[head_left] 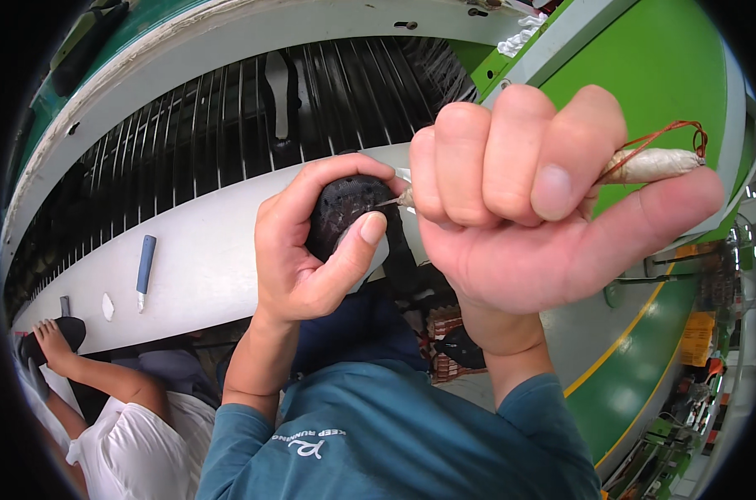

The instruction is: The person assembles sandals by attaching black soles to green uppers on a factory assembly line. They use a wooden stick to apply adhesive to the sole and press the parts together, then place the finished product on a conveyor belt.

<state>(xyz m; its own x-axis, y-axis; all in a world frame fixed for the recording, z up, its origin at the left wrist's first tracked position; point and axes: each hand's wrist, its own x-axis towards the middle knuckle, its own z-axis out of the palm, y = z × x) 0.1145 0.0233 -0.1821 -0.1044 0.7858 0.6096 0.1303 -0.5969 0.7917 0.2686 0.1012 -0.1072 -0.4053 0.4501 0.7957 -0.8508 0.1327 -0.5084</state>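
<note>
Curling around a black shoe (pixel 344 193), the left hand (pixel 299 250) grips it by the white table (pixel 199 242); the right hand (pixel 511 196) clenches a pale-handled pointed tool (pixel 654 165), its thin tip at the shoe.

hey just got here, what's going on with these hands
The person's left hand grips a rounded black textured piece, while the right hand is closed around a tool with a pale wrapped handle. The tool's thin metal tip is at the piece; whether it has gone in is unclear. A slim blue-handled tool lies on the white work surface, left of the hands.
</note>
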